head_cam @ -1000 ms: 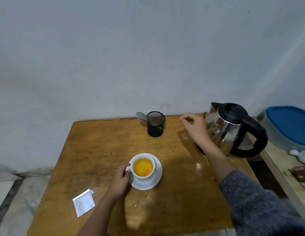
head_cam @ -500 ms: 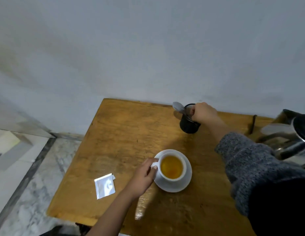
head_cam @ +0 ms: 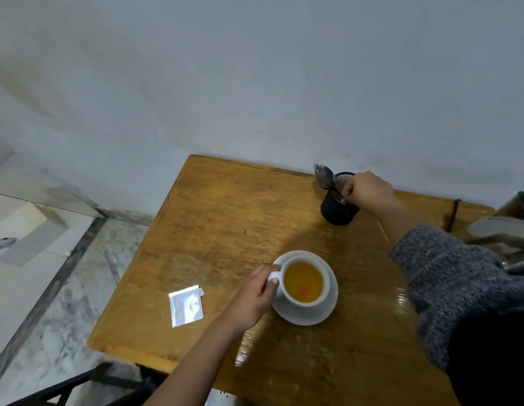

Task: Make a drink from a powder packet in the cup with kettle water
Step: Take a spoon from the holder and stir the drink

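Wooden tabletop (head_cam: pixel 214 230) seen from above, set against a pale wall. Far left: an opened white powder packet (head_cam: pixel 187 305) lying flat near the front edge. Beside it, the left hand (head_cam: pixel 255 294), its grip closed on the handle of a white cup (head_cam: pixel 304 284) that stands on a white saucer (head_cam: pixel 322 313); the cup holds amber liquid. Further back and right: a black mesh holder (head_cam: pixel 338 210) containing a metal spoon (head_cam: pixel 325 177), bowl uppermost. The right hand (head_cam: pixel 367 190), in a grey knitted sleeve (head_cam: pixel 448 276), pinches the spoon's stem at the holder's rim. Far right edge: part of the steel kettle (head_cam: pixel 506 227), blurred.
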